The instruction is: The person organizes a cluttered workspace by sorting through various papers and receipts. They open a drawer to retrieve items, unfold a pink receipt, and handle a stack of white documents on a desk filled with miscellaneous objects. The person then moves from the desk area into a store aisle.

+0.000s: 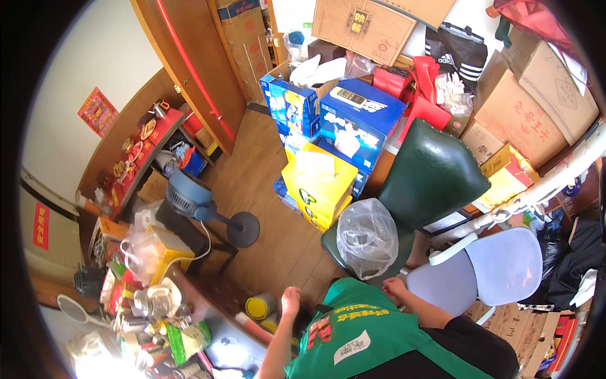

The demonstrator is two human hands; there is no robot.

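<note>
My left hand (290,300), fingers curled in and nothing visible in them, hovers over the floor beside the dark desk edge. Close to the front of a green padded chair (435,170) is my right hand (394,287), also curled and with no object showing. A clear plastic bag (368,239), puffed up, rests on that chair's seat. I wear a green apron (352,317) bearing writing over a black top. To the right of my right hand stands a light grey office chair (506,265) with a mesh back.
Blue cartons (360,123) and a yellow bag (319,184) stand ahead. A blue fan (189,192) stands on the wooden floor (274,241) at left. The cluttered desk (227,336) is lower left. Cardboard boxes (525,113) pile up at right. A wooden door (199,71) stands ajar.
</note>
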